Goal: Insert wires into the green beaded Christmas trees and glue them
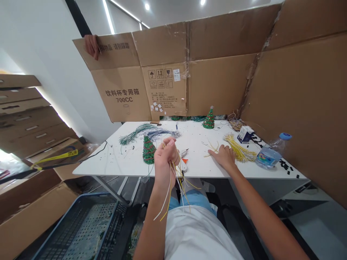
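Note:
My left hand (166, 155) is raised over the table's front edge, closed around a loose bunch of yellow and white wires (173, 184) whose ends hang over my lap. My right hand (224, 157) rests low on the white table, its fingertips on a few loose yellow wires (214, 147). Just beyond that hand lies a thick bundle of yellow wires (240, 150). A small green beaded tree (148, 151) stands left of my left hand. Behind my left hand, a pen-like tool (184, 153) is partly hidden.
Another tree (208, 119) stands farther back. Green wires (137, 133) and dark blue wires (164, 134) lie at the left. A water bottle (272, 153), a small box (245, 134) and black bits are at the right. Cardboard (217, 86) walls the back; another person's hand (91, 46) grips its top.

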Motion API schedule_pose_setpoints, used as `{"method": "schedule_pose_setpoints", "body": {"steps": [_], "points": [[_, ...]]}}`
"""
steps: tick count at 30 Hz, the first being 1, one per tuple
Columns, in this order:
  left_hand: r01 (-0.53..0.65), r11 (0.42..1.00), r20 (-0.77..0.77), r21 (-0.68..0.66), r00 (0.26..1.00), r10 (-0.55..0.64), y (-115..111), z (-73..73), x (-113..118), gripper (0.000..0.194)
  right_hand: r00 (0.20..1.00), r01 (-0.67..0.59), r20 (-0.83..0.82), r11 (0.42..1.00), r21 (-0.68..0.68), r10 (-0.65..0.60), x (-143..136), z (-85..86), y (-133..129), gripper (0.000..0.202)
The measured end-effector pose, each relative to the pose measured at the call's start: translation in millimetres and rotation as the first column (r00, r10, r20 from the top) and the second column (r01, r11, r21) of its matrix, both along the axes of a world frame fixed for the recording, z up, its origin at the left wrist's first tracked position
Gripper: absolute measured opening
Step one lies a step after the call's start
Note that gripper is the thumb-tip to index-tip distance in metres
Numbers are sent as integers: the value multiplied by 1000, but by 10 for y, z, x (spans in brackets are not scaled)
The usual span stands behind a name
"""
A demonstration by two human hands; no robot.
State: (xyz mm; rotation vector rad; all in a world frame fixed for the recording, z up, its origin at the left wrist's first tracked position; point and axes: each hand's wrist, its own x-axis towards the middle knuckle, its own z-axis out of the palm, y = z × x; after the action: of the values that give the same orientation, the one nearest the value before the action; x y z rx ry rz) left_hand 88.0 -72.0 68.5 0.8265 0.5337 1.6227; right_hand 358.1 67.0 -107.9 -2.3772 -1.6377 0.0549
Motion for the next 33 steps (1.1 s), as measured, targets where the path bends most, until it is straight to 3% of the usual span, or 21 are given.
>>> {"method": "schedule_pose_setpoints", "body": {"steps": [7, 17, 22, 24, 26, 29, 31, 33], "points": [[14, 1000, 9, -18, 1000, -14, -1, -1, -10, 33, 999, -47, -21, 997, -62, 45, -40, 23, -70, 37], [48, 996, 21, -74, 999, -46, 40, -23, 29, 38, 970, -107, -212, 991, 75, 121, -136, 77, -359, 23], [78, 992, 18, -99, 997, -77, 59, -35, 36, 39, 883, -94, -425, 962, 255, 199, -208, 321, -584, 29], [99, 990, 26, -98, 995, -97, 56, -48, 57, 39, 778, -177, -537, 934, 311, 326, -272, 470, -768, 39], [125, 987, 30, -99, 992, -123, 48, -65, 101, 37, 623, -301, -627, 883, 360, 468, -375, 618, -981, 46], [166, 981, 30, -99, 986, -164, 37, -93, 193, 33, 403, -433, -717, 809, 397, 568, -590, 789, -1267, 52], [183, 979, 29, -91, 983, -181, 42, -108, 247, 32, 141, -484, -810, 753, 446, 570, -742, 853, -1390, 49], [191, 978, 25, -81, 981, -190, 59, -124, 279, 33, -34, -524, -841, 707, 475, 540, -875, 883, -1457, 49]]}}
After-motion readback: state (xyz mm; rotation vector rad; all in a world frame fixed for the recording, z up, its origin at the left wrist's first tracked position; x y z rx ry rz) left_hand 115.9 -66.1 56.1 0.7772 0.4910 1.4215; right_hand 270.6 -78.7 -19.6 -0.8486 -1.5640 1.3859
